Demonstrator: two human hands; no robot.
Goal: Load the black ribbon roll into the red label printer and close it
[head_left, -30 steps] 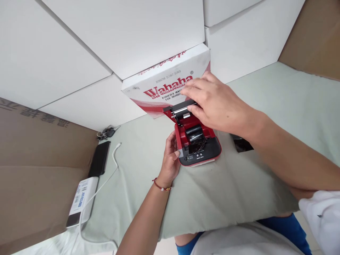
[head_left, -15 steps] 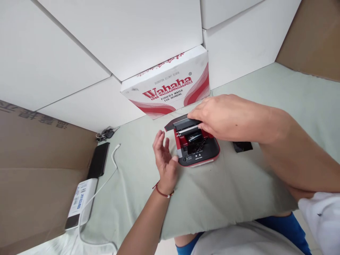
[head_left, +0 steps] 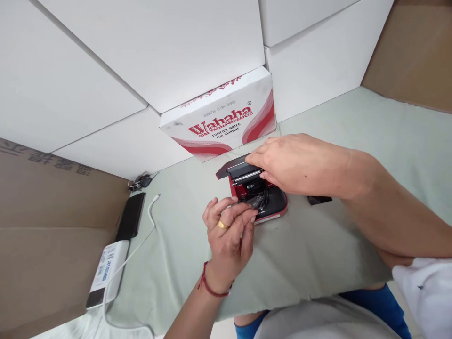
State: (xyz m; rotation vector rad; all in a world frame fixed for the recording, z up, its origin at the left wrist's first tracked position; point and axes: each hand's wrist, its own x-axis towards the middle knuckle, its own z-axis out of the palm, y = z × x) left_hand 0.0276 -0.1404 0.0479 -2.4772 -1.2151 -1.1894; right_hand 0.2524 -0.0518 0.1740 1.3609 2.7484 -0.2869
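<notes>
A small red and black machine (head_left: 277, 203) lies on the cloth with its black hinged lid (head_left: 229, 169) raised. A metal rod runs across the inside, beneath the lid. Crinkled dark plastic (head_left: 260, 199) shows in the open compartment. My right hand (head_left: 294, 162) grips the lid, fingers along its top and thumb at its lower edge. At the machine's front left corner, my left hand (head_left: 231, 226) has its thumb and forefinger pinched together at the plastic's edge. That hand covers part of the compartment. Its other fingers are bent.
A Wahaha water carton (head_left: 226, 125) stands behind the machine against white panels. A black object (head_left: 318, 200) lies under my right forearm. On the left are keys (head_left: 140, 181), a black phone-like slab (head_left: 131, 216), a white box-shaped device (head_left: 110, 268), a white cable (head_left: 141, 241) and cardboard (head_left: 52, 245).
My left hand has moved right, from beside the machine to over its front left corner, and its fingers have closed into a pinch. My right hand still holds the lid up.
</notes>
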